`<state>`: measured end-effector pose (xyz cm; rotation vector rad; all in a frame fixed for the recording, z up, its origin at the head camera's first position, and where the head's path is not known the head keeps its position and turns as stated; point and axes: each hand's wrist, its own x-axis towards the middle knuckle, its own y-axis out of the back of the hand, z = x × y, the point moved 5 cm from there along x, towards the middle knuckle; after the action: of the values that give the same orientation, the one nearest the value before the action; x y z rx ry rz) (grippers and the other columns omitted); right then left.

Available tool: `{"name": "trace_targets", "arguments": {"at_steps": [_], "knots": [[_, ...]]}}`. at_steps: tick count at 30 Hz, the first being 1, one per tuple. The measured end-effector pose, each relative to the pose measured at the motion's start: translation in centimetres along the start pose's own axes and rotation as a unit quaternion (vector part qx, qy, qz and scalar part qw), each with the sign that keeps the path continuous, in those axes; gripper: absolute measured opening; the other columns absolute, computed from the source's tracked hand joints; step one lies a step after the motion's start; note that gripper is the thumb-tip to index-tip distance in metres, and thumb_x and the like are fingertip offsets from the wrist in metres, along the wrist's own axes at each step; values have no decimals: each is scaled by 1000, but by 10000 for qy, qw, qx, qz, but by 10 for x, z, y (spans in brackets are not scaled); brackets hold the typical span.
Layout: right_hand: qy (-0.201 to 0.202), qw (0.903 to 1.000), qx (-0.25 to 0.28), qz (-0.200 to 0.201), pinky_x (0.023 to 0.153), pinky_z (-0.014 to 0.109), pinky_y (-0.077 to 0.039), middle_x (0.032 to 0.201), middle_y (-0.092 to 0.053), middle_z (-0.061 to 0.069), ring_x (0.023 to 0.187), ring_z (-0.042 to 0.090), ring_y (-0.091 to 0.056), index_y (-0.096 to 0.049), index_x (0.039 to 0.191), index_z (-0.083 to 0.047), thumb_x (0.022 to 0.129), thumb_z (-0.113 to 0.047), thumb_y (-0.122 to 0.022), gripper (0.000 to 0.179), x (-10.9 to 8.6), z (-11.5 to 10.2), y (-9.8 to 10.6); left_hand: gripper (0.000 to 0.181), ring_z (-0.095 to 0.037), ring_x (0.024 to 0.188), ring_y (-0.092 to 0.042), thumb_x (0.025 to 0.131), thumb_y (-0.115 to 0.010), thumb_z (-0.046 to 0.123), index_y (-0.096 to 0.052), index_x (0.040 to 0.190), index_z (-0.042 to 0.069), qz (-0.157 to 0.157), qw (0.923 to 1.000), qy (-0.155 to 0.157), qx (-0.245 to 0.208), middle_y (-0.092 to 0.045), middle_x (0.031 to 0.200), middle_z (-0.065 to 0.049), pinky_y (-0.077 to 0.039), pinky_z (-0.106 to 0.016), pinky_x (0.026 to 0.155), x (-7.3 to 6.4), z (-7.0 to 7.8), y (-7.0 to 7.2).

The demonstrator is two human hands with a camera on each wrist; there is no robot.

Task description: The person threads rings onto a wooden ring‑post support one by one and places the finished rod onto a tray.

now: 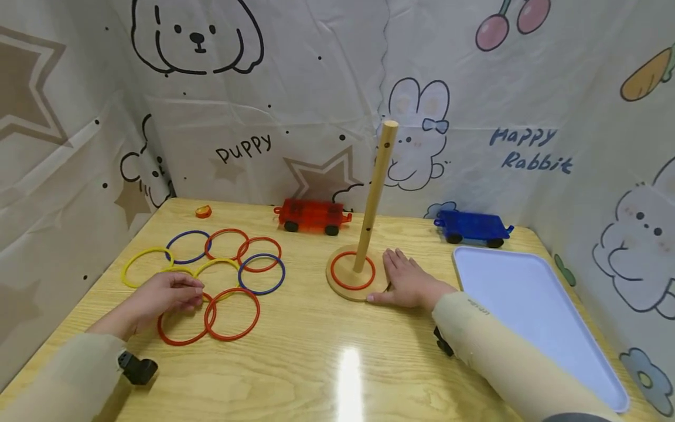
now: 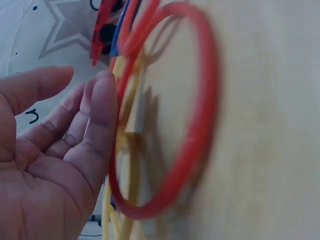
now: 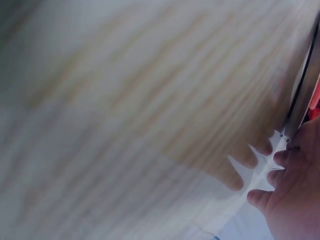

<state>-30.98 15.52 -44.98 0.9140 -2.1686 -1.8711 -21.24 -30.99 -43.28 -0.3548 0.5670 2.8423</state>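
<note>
Hanging along the far side and both flanks, a pale cloth (image 1: 316,105) printed with a dog, rabbits and stars surrounds a wood-grain bench (image 1: 295,375). At the right lies a pale lilac tray (image 1: 527,316). A wooden stand (image 1: 371,199) rises near the middle of the bench: a tall peg on a round base, with one red ring (image 1: 352,289) lying flat around the peg's foot. The right hand (image 1: 408,284) rests at the right of that base, fingers extended and thumb set apart, touching the edge and gripping nothing. Over the loose rings (image 1: 217,259) at the left is the left hand (image 1: 169,293), its fingers gently bent and the thumb well away from them, with nothing pinched between; the nearest red ring is blurred in the left wrist view, so whether the fingers touch it is hard to tell. At the far side, a red wagon (image 1: 313,215) stands left of the peg and a blue wagon (image 1: 473,226) beyond the tray. Those loose rings, red, yellow and blue, form an overlapping cluster. Far left sits a small orange-red piece (image 1: 203,211).
</note>
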Motion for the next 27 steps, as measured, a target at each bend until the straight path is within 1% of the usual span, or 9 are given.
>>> {"name": "trace_targets", "arguments": {"at_steps": [4,7,11,13,17,19,21,24,27], "knots": [[29,10000,81,26,124,60,-10,168,-8,27,155,44,-3,-12,161,9,90,-77,-58,120,-1,0,2,28,-17,90,-66,107,-54,3,-55,123,-19,52,9999,138,84,-69,101,-10,-61,-31,77,-8,-7,-2],[20,10000,56,-6,124,60,-10,168,-9,26,155,43,-2,-12,161,8,90,-77,-58,120,-1,-1,3,27,-18,90,-66,107,-53,2,-56,122,-19,-28,9997,164,178,-69,102,-10,-61,-31,76,-10,-9,-4],[6,10000,-3,-22,124,60,-10,168,-9,27,155,44,-3,-12,161,8,90,-77,-58,120,0,0,4,31,-20,91,-69,106,-54,3,-55,125,-22,-276,9993,144,215,-71,105,-12,-62,-33,77,-10,-8,-10],[0,10000,-12,-27,124,60,-10,168,-9,27,155,44,-2,-12,161,8,90,-78,-57,121,0,1,4,33,-20,90,-70,105,-57,4,-55,126,-22,-330,9991,239,151,-72,105,-12,-62,-34,77,-9,-7,-13],[-23,10000,33,-35,124,60,-9,168,-9,26,155,44,-2,-11,161,8,89,-78,-58,121,-1,2,4,30,-17,85,-71,102,-62,5,-60,121,-18,-520,9976,450,15,-71,100,-9,-63,-32,75,-6,-9,-20],[-50,10000,40,-48,124,59,-9,168,-9,26,155,43,-1,-11,161,7,89,-78,-58,122,-2,2,4,26,-15,83,-71,101,-64,5,-63,117,-16,-618,9968,497,-56,-71,97,-8,-62,-31,75,-4,-10,-24],[-54,10000,62,-46,124,59,-9,168,-9,27,155,44,-1,-11,161,8,89,-78,-58,122,-2,2,4,23,-14,81,-71,100,-65,4,-65,114,-14,-622,9966,539,-101,-71,95,-7,-62,-30,74,-3,-12,-26],[-54,10000,61,-54,124,59,-9,168,-9,27,155,44,-1,-11,161,7,89,-78,-58,122,-2,2,4,20,-14,81,-71,99,-66,2,-65,111,-14,-536,9970,549,-139,-70,92,-7,-62,-29,73,-3,-14,-27],[-38,9999,81,-51,124,60,-9,168,-9,27,155,44,-1,-11,161,8,89,-78,-58,122,-2,1,4,19,-14,81,-71,99,-65,1,-64,111,-14,-517,9966,554,-312,-69,92,-7,-62,-29,74,-3,-18,-27]]}}
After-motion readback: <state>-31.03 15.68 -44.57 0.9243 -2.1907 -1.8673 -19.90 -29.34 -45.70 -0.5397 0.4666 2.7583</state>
